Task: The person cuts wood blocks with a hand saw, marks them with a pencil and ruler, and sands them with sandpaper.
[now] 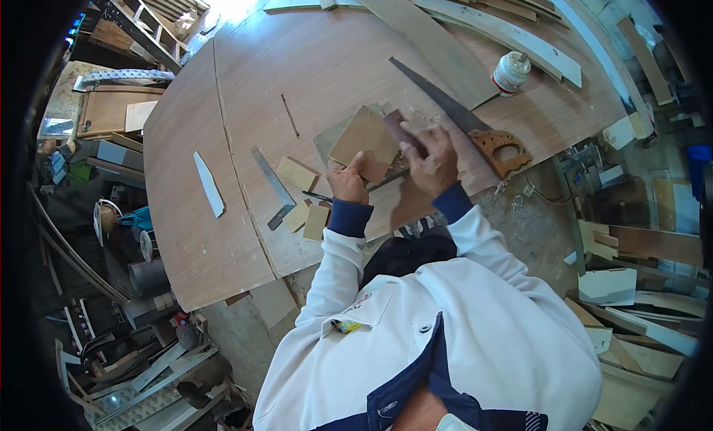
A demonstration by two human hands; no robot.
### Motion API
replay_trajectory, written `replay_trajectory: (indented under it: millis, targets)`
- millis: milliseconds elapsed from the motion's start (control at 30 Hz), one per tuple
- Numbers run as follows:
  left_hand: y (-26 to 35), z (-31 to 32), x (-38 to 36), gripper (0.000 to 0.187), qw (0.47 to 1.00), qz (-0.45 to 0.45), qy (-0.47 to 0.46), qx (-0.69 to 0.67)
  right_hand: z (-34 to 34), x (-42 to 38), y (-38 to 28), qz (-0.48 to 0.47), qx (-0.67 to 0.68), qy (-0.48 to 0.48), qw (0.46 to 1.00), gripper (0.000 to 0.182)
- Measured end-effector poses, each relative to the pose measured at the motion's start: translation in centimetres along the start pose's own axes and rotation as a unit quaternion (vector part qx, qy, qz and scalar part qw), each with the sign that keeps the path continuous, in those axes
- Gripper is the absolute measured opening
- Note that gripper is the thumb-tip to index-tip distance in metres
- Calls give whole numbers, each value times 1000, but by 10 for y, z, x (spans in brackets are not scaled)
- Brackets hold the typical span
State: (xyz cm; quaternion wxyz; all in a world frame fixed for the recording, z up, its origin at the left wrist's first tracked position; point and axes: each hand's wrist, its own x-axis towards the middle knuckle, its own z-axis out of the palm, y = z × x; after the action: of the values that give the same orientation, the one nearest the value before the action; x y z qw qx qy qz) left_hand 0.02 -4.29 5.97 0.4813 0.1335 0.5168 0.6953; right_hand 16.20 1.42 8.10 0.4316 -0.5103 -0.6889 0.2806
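Note:
My left hand point(349, 182) is closed on the lower left corner of a square wooden piece point(365, 143), which is held tilted above the worktable point(193, 134). In my right hand point(434, 162) is a dark reddish-brown block point(405, 131), against the right edge of the square piece. Under the piece lies a flat greyish board point(324, 143). Small wood blocks point(298, 173) and a metal square point(272, 187) lie left of my left hand. A handsaw point(501, 149) with a wooden handle rests to the right of my right hand.
A white glue bottle point(511, 73) stands at the right. Long boards point(505, 34) lie along the far side. A pencil-like stick point(290, 116) and a pointed white strip point(209, 184) lie on the left part. Wood scraps point(607, 286) are piled beyond the right edge.

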Motion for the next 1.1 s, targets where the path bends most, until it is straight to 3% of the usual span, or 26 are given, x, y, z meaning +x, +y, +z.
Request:
replay_trajectory:
  millis: [67,100,133,200,267,333,467,533,600,667,700,733,800,833,867,933,967,1100]
  targets:
    - [-4,2,-2,21,1000,3,-11,10,3,-5,-14,-98,-15,-46,994,33]
    - [-6,1,-5,21,994,27,-53,87,11,-1,-12,-125,-51,-28,990,32]
    - [-8,1,-6,21,981,53,-94,162,15,11,-3,-123,-52,-26,991,32]
    - [-9,-5,-14,20,979,51,-90,176,25,35,13,-35,-91,47,994,30]
    - [-3,1,-13,20,976,59,-96,187,19,52,28,-13,-91,62,994,29]
    - [6,11,-23,20,996,-18,-56,65,12,51,21,9,-91,64,994,28]
    - [-2,1,-3,21,998,-54,-11,5,-2,3,-17,-55,-19,43,997,29]
    - [-6,-7,10,24,994,-61,43,-79,-6,-25,-23,-140,-13,-63,988,29]
    - [-1,2,0,23,995,-68,44,-63,1,-26,1,-130,-25,-62,989,29]
    - [2,6,-15,22,995,-75,49,-42,13,0,40,-42,-31,63,997,28]
    - [2,7,-19,22,995,-66,44,-57,8,8,42,109,70,46,991,27]
    - [3,11,-16,22,995,-55,34,-75,6,10,41,107,71,53,990,27]
    - [1,15,-11,22,991,-64,47,-107,2,1,34,293,282,12,914,27]
    - [-1,18,-9,22,986,-73,62,-139,11,-6,30,234,316,32,919,31]
    - [-6,21,-6,22,985,-75,62,-140,19,-9,28,235,314,33,920,31]
    - [-16,22,-6,26,988,-79,66,-115,30,-14,10,211,425,76,877,34]
    - [-16,20,-3,26,988,-79,65,-112,29,-21,11,194,284,45,938,36]
    - [-8,30,-9,25,988,-78,71,-110,26,-27,3,156,230,3,961,35]
